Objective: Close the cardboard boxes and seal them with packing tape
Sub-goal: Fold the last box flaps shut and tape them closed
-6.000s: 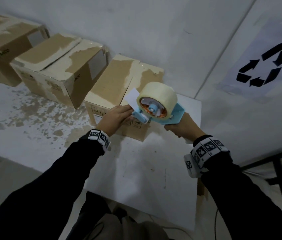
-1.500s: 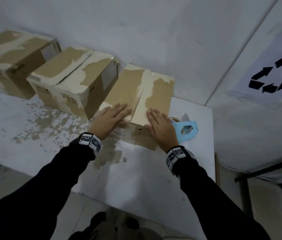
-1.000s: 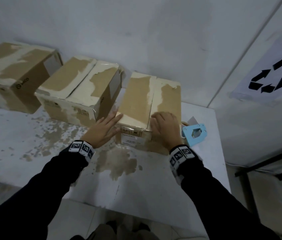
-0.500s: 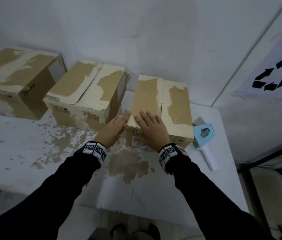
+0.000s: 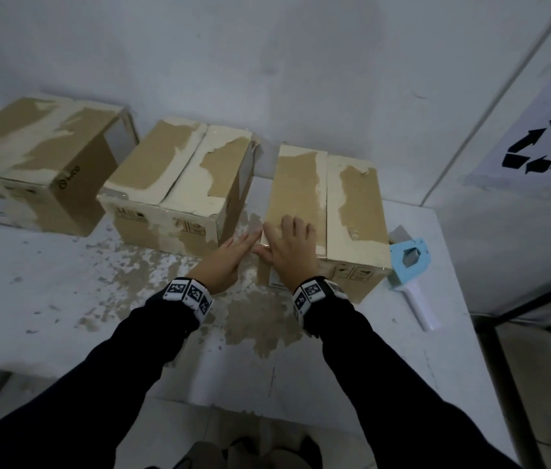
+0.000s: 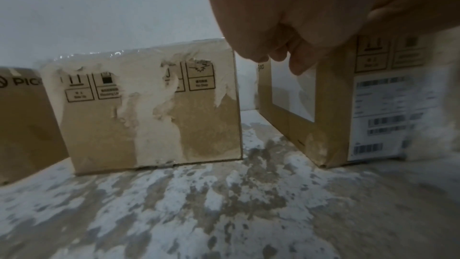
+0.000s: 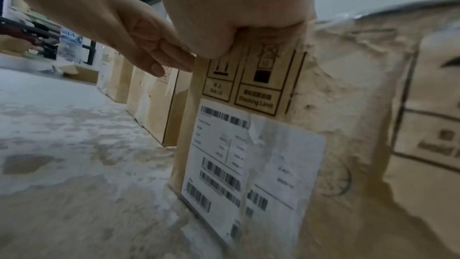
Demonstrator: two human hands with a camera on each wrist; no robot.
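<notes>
Compared with half a second ago, the person's hands have barely moved. The right hand (image 5: 292,250) still lies flat, fingers spread, on the near left part of the top of the right-hand cardboard box (image 5: 357,211). The left hand (image 5: 225,260) stays open with straight fingers against that box's left side, near its front corner. The box's two top flaps lie shut.

This box stands near the bench's (image 5: 64,299) back right corner. A narrow gap separates it from the middle box (image 5: 179,184); a third box (image 5: 40,157) stands further left, cut off by the frame. The blue tape dispenser (image 5: 409,265) lies just right of the box, close to the bench's right edge. The front half of the bench lies open.

Whether tape covers the seam is hard to make out. The dispenser's roll is hidden behind the box.
</notes>
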